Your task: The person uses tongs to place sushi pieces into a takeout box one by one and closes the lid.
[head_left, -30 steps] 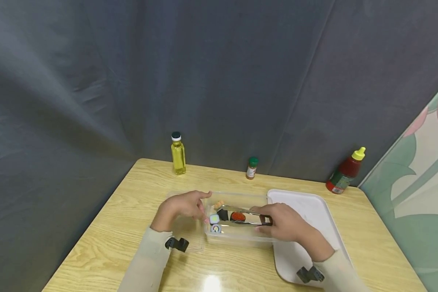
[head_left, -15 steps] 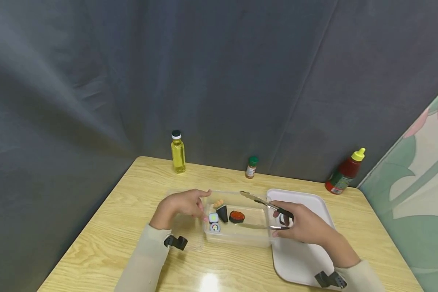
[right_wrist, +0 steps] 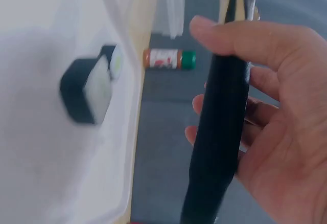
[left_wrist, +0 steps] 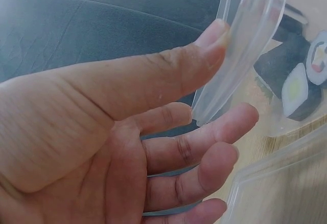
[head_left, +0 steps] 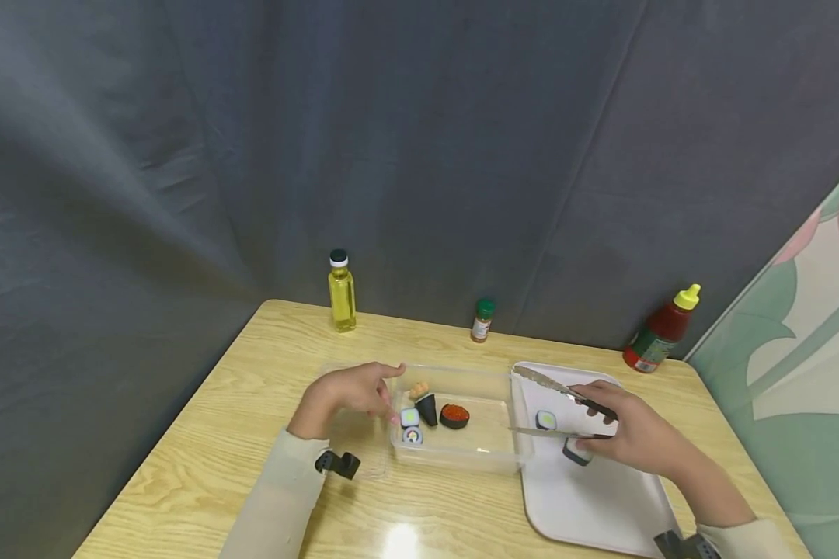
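Note:
My right hand (head_left: 639, 435) grips metal tongs (right_wrist: 217, 116) with black handles, their arms spread over the tray's left part. Below them on a white tray (head_left: 566, 505) lie two maki rolls; the nearer roll (head_left: 576, 453) is partly behind one tong arm, the other roll (head_left: 546, 420) farther back. My left hand (head_left: 353, 394) rests against the left end of a clear plastic box (head_left: 461, 462), thumb at its rim, fingers loosely extended. Inside the box are two more maki rolls (head_left: 410, 418), a dark cone-shaped hand roll (head_left: 427, 411) and a red roe-topped sushi (head_left: 454, 416).
A clear lid (head_left: 370, 458) lies under my left hand. Along the table's back edge stand an oil bottle (head_left: 342, 299), a small green-capped spice jar (head_left: 482, 321) and a red sauce bottle (head_left: 657, 334). Dark cloth (head_left: 419, 155) hangs behind the table.
My right hand has moved the tongs from inside the box rightward over the tray, and their arms have spread. The roe-topped sushi stays in the box. My left hand has barely moved.

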`<state>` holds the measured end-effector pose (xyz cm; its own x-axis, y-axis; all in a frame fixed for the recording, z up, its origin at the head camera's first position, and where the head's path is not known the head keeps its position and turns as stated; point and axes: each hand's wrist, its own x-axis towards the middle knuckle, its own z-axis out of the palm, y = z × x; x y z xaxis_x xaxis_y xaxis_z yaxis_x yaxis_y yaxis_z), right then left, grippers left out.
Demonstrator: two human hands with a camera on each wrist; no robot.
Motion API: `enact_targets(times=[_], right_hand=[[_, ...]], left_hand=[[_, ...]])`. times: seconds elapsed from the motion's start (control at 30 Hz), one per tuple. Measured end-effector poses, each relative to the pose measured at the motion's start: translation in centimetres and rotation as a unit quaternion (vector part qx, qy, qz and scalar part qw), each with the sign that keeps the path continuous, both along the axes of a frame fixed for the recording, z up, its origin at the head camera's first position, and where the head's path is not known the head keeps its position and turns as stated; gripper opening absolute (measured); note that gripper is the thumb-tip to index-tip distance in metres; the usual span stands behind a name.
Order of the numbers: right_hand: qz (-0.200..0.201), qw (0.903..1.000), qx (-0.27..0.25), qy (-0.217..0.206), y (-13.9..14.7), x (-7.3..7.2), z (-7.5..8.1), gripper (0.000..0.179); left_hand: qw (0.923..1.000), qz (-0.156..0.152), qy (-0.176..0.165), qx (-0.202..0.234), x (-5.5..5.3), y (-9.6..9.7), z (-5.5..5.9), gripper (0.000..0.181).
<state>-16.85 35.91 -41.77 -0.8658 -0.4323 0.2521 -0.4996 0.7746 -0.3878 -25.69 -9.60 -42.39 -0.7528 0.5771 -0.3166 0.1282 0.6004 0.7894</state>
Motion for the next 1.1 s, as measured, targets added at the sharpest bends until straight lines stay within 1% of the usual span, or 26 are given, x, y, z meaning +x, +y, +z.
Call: enact_targets(times=[0.07,0.27,0.37,0.47,0.53,0.6,0.7,0.73,0.77,0.83,0.9,1.0,1.1], right_hand=[[0.000,0.9997,0.020,0.015,0.9,0.2,-0.2,0.071],[-0.021,0.9945,0.099,0.024,3.8,0.8,-0.5,0.071],[-0.022,0.9913,0.123,0.040,5.2,0.9,-0.9,0.070],[-0.027,0.9875,0.149,0.043,6.4,0.8,-1.3,0.068],[-0.033,0.9847,0.170,0.019,7.1,0.7,-1.4,0.063],[-0.047,0.9800,0.192,-0.026,7.6,0.6,-1.4,0.058],[-0.072,0.9684,0.215,-0.104,8.1,0.4,-1.3,0.052],[-0.076,0.9647,0.220,-0.123,8.2,0.3,-1.3,0.050],[-0.080,0.9618,0.223,-0.137,8.3,0.2,-1.3,0.048],[-0.084,0.9584,0.227,-0.151,8.4,0.3,-1.2,0.044],[-0.085,0.9586,0.230,-0.145,8.3,0.5,-1.3,0.038],[-0.083,0.9620,0.235,-0.111,7.9,0.7,-1.2,0.033],[-0.076,0.9661,0.234,-0.079,7.4,0.8,-1.2,0.033]], left_hand=[[1.0000,0.001,0.000,0.002,0.0,-0.1,-0.2,0.102],[1.0000,0.000,0.001,0.002,-0.1,0.1,-0.4,0.102],[1.0000,0.004,-0.001,-0.001,0.0,0.1,-0.4,0.102],[1.0000,0.005,-0.002,-0.001,-0.1,0.0,-0.4,0.103],[1.0000,0.004,-0.002,0.000,-0.1,0.0,-0.5,0.103],[1.0000,0.004,-0.002,0.001,-0.2,-0.1,-0.5,0.103],[1.0000,0.004,-0.001,0.003,-0.1,-0.1,-0.5,0.102],[1.0000,0.004,-0.001,0.004,-0.1,-0.1,-0.5,0.102],[1.0000,0.004,-0.001,0.006,-0.1,-0.1,-0.5,0.102],[0.9999,0.002,-0.003,0.010,-0.1,-0.1,-0.5,0.102],[0.9999,0.001,-0.004,0.011,-0.1,0.0,-0.5,0.102],[0.9999,-0.002,-0.002,0.010,0.0,0.0,-0.6,0.102],[1.0000,-0.002,0.001,0.006,0.0,-0.1,-0.5,0.102]])
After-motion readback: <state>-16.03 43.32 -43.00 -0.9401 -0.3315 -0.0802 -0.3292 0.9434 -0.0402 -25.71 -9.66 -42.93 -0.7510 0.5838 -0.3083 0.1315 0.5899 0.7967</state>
